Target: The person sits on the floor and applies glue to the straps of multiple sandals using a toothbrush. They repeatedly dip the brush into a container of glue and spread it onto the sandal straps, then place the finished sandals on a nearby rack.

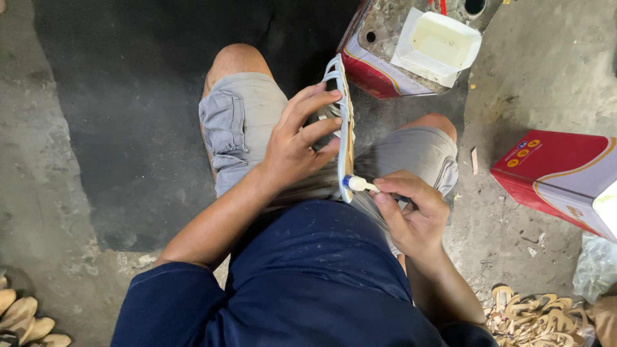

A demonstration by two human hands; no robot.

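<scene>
Sitting on a concrete floor, you work over your lap in grey shorts and a navy shirt. At far left, by the lower corner, a few tan soles lie in a heap. Your left hand grips a sandal held on edge above your thighs, its pale straps toward your palm and its tan sole facing right; the fingers are curled around it, fingertips pressed against the straps and the sole's rim. Just right of that, your right hand pinches a small white applicator between thumb and fingers, its blue-ringed tip touching the lower end of the sandal's edge. Beyond your knees stands a red and white tin with a stained top, and a white tray rests on it. Farther right, a red and white box lies on the floor, with a crumpled clear bag just below it. Near your right elbow, a pile of tan straps sits at the lower right.
</scene>
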